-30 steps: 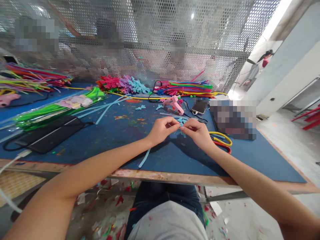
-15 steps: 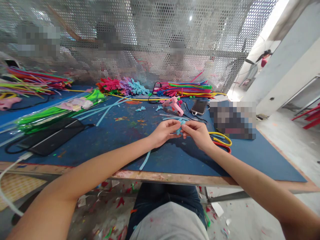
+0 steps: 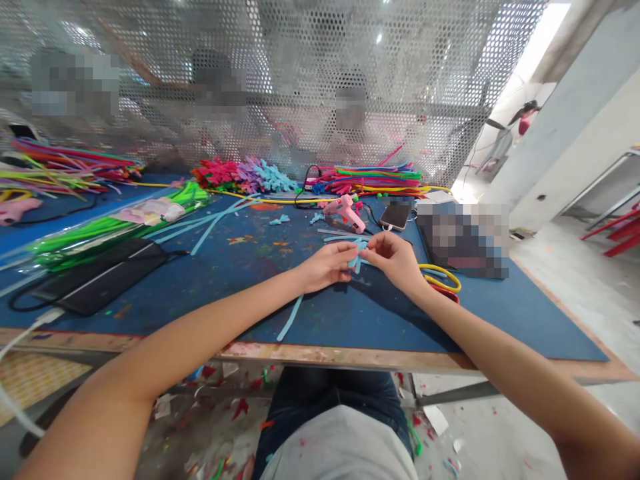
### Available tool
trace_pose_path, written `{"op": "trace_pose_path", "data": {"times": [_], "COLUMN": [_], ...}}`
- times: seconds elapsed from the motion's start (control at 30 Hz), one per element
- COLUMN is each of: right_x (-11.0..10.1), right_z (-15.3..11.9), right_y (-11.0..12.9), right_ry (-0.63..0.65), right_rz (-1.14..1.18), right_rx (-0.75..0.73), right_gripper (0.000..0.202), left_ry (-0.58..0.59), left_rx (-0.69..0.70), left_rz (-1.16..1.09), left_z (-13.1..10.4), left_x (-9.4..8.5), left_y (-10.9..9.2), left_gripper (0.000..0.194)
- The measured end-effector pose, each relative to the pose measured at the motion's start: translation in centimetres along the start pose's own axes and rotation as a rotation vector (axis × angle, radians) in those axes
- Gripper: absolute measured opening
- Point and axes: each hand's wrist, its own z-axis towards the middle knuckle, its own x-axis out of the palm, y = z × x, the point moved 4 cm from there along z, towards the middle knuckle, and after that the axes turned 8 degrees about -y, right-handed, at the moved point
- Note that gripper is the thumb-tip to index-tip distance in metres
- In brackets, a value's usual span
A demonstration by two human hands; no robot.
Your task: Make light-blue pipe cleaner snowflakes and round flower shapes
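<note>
Both hands meet over the blue mat in the middle of the head view. My left hand [image 3: 327,265] pinches a small light blue pipe cleaner piece [image 3: 357,259], bent into a branching shape. From the other side, the thumb and fingertips of my right hand [image 3: 397,261] close on the same piece, partly hiding it. Just beyond the hands lie loose light blue strips [image 3: 343,238] and a pink glue gun [image 3: 345,212]. Under my right wrist is a tool with yellow [image 3: 443,277] and red looped handles. Another blue strip [image 3: 291,319] lies by my left forearm.
A phone [image 3: 397,215] and a dark partly blurred object [image 3: 463,243] sit to the right. At the back are finished-looking pipe cleaner pieces [image 3: 270,175] and a mixed bundle [image 3: 373,177]. Bagged green pipe cleaners [image 3: 120,227] and a black case [image 3: 105,277] lie left.
My right hand's fingers have arched up and shifted their grip on the blue piece. The piece has turned a little, while my left hand stays nearly in place.
</note>
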Motion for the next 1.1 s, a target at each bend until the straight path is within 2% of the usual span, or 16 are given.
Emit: {"op": "trace_pose_path", "data": {"times": [0.17, 0.43, 0.6, 0.77, 0.87, 1.0, 1.1], "right_x": [0.0, 0.6, 0.5, 0.2, 0.4, 0.6, 0.7], "right_z": [-0.3, -1.2, -1.3, -1.6, -1.8, -1.5, -1.2], "right_y": [0.8, 2.2, 2.1, 2.3, 2.7, 2.8, 2.6], "right_ry": [0.051, 0.172, 0.156, 0.145, 0.167, 0.207, 0.245], "right_rz": [-0.058, -0.401, -0.56, -0.581, -0.588, -0.644, -0.693], "right_rx": [-0.096, -0.419, -0.667, -0.795, -0.83, -0.759, -0.716], "right_gripper": [0.018, 0.032, 0.019, 0.016, 0.02, 0.028, 0.026], "left_ry": [-0.029, -0.122, -0.134, -0.103, -0.07, -0.106, -0.127], "left_rx": [0.034, 0.108, 0.124, 0.086, 0.069, 0.086, 0.102], "left_rz": [-0.027, -0.051, -0.05, -0.023, -0.019, -0.004, 0.032], "left_z": [0.1, 0.4, 0.2, 0.1, 0.1, 0.3, 0.4], "left_x": [-0.3, -0.7, -0.3, -0.1, -0.2, -0.7, -0.9], "left_y": [-0.3, -0.3, -0.2, 0.0, 0.0, 0.1, 0.2], "left_gripper": [0.026, 0.021, 0.022, 0.021, 0.023, 0.026, 0.023]}}
